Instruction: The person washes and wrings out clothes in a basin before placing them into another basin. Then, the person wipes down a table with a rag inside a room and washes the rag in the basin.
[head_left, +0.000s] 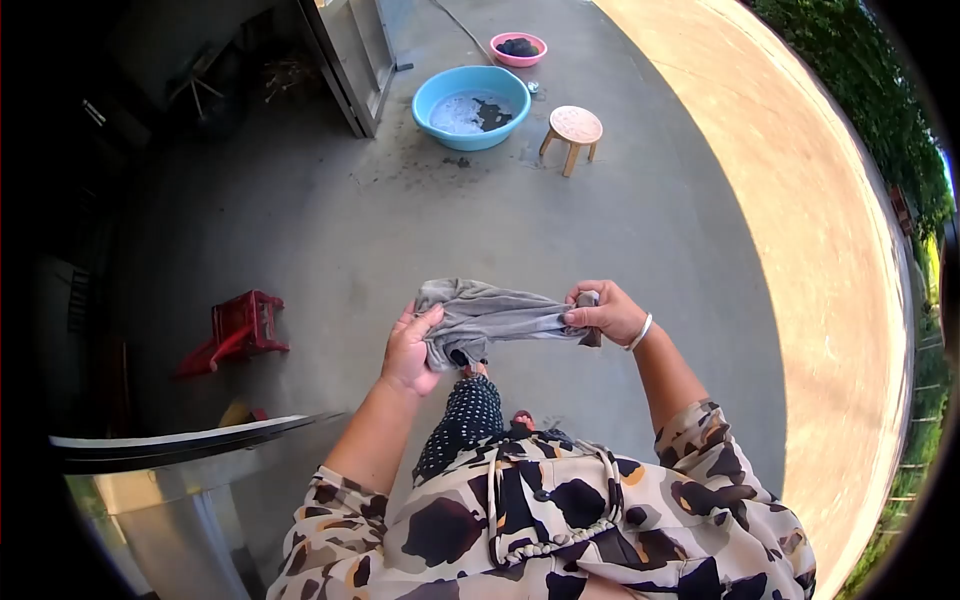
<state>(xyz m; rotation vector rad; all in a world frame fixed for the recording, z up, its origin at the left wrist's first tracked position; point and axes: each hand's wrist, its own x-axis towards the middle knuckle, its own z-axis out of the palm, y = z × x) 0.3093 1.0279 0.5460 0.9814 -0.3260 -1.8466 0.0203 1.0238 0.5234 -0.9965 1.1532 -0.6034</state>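
A damp-looking grey cloth is stretched sideways between my two hands, in front of my body. My left hand grips its bunched left end, with the thumb lying on top. At the other end, my right hand pinches the cloth between thumb and fingers, and a short darker piece hangs past the grip. The middle of the cloth lies in loose folds. Whether it is a garment or a rag I cannot tell.
Ahead on the concrete floor stands a blue basin with sudsy water and something dark in it. A pink basin holding dark cloth is behind it. A round stool stands to the right, a red plastic chair to the left, near a door.
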